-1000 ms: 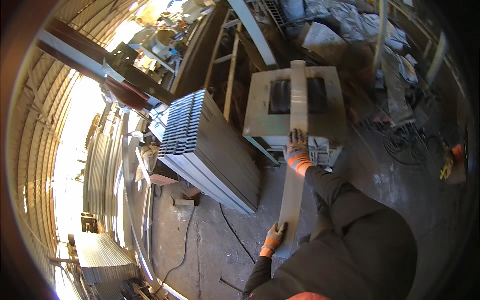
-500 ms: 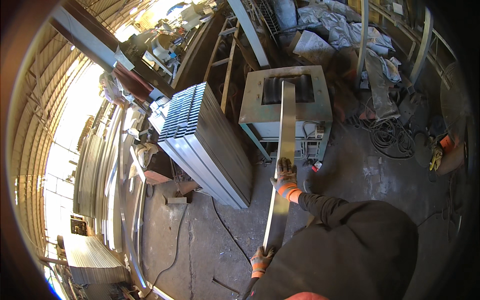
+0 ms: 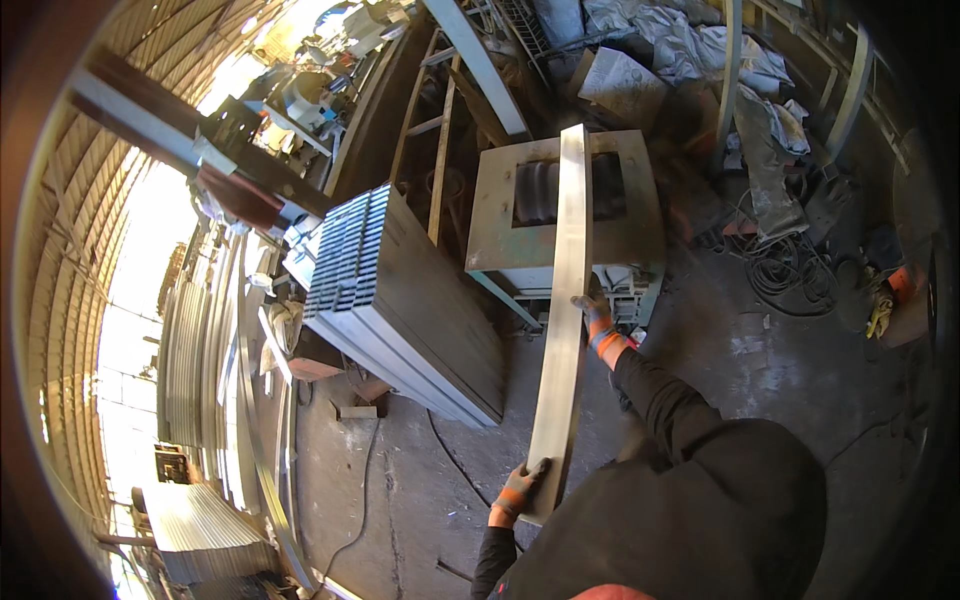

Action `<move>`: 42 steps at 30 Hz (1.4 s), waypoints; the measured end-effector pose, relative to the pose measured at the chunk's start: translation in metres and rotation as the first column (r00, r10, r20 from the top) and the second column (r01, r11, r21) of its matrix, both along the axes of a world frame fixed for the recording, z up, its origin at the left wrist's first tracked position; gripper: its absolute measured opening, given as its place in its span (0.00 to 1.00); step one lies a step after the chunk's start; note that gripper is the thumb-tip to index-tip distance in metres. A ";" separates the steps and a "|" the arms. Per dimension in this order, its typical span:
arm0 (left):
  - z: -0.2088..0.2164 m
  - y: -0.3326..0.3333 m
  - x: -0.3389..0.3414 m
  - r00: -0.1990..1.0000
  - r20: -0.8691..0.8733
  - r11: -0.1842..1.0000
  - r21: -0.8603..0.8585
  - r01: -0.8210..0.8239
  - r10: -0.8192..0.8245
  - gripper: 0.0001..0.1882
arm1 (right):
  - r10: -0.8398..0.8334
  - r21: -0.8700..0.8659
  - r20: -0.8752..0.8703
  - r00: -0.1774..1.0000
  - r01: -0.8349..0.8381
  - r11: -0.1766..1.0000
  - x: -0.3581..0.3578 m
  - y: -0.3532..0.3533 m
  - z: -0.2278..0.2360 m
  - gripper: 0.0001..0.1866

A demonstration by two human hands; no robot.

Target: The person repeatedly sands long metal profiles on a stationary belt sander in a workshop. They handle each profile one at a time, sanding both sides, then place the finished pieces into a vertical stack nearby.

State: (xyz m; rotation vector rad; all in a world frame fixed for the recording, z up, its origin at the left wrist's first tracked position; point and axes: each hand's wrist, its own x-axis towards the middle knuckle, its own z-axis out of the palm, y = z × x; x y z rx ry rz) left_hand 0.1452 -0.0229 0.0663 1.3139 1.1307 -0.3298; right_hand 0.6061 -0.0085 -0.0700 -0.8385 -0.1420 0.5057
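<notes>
A long, straight metal profile [image 3: 562, 330] runs from close to my body out over the top of a green-grey metal cabinet [image 3: 490, 200]. My left hand [image 3: 520, 490], in a grey and orange glove, is closed on its near end, with the thumb lying on the upper face. My right hand [image 3: 598, 318], gloved alike, grips the right edge about midway along; its fingers are partly hidden beneath the profile. The far end covers part of the dark, ribbed opening in the cabinet's top. Whether it touches the cabinet, I cannot tell.
Left of the profile stands a tall stack of metal profiles [image 3: 410, 310]. Cables [image 3: 790, 275] lie coiled on the floor to the right, and a thin cable [image 3: 455, 455] crosses the floor near my left hand. Long strips and bundled sheets [image 3: 200, 360] line the far left.
The profile has rolled so its broad face now shows, and it appears lifted. My right hand has shifted from its top to its right edge; my left hand has risen slightly.
</notes>
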 end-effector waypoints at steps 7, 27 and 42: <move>-0.046 0.039 0.203 0.993 0.087 0.962 0.266 0.057 -0.083 0.37 | 0.456 -0.549 0.810 0.370 0.751 0.367 0.177 0.070 0.040 0.41; -0.098 0.065 0.251 0.981 0.041 0.895 0.419 0.154 -0.188 0.37 | 0.761 -0.575 0.616 0.202 0.776 0.260 0.186 0.087 0.064 0.31; -0.033 -0.100 -0.200 0.977 -0.186 0.873 0.452 0.182 -0.108 0.50 | 0.852 -0.708 0.509 0.126 0.624 0.330 -0.254 -0.063 0.060 0.36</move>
